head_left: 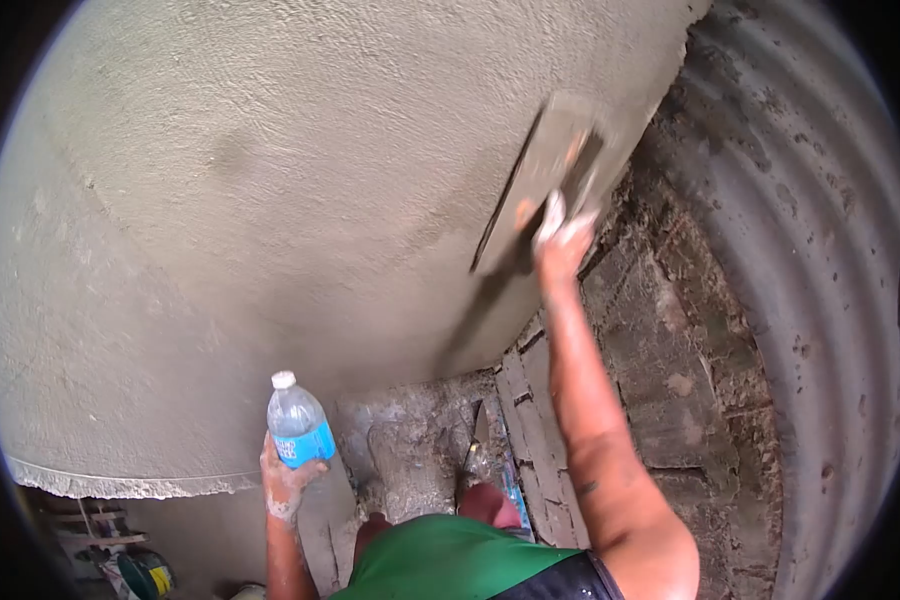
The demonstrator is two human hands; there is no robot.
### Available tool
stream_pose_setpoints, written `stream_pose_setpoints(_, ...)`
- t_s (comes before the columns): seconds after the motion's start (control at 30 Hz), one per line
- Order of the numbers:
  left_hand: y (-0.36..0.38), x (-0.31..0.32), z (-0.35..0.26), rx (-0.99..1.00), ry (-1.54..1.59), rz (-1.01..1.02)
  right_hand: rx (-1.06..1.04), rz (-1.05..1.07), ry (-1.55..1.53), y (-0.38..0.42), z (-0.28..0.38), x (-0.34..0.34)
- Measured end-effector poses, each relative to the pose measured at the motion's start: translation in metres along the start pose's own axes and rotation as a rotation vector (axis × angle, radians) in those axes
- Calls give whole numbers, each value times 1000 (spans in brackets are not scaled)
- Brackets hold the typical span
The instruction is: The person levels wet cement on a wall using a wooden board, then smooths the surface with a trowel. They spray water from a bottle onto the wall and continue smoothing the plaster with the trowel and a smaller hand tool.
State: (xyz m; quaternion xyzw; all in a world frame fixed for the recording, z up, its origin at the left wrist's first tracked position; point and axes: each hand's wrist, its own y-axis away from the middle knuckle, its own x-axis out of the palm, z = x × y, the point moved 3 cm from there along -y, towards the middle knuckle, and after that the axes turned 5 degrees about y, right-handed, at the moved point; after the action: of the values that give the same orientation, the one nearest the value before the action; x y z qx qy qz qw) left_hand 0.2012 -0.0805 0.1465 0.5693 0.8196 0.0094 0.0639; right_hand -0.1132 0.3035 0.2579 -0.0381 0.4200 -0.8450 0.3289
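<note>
A clear plastic bottle (297,420) with a white cap and blue label stands upright in my left hand (288,480), whose fingers wrap round its lower part. My right hand (565,238), smeared with pale plaster, grips a long flat trowel (542,170). The trowel lies against or very near the grey plastered wall (300,180), close to its right edge; its far end is blurred. The wall's surface is rough, with darker patches near the middle and below the trowel.
Bare brickwork (660,370) and a corrugated sheet (800,250) rise at the right. A pointed tool (481,424) stands near the floor by my feet. At the lower left, below the plaster's ragged edge, is a dark green container (147,575).
</note>
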Motion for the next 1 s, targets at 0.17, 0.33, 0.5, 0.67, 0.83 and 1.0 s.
stream_pose_setpoints(0.17, 1, -16, -7, -69, 15, 12, 93, 465, 185, 191, -45, 57)
stream_pose_setpoints(0.33, -7, -33, -18, 26, 131, 35, -59, 445, 34, 171, 43, 73)
stream_pose_setpoints(0.5, -32, -41, 4, 121, 12, 27, 345, 150, -205, 38, 79, 16)
stream_pose_setpoints(0.67, -28, -25, -6, 18, 98, 33, 326, -12, 119, 131, -66, 41)
stream_pose_setpoints(0.83, -18, -21, -2, 3, 5, 52, 316, 513, 176, 224, -21, 77)
stream_pose_setpoints(1.0, -11, -14, -27, -14, 62, 50, 233, 386, -44, 135, 49, 56)
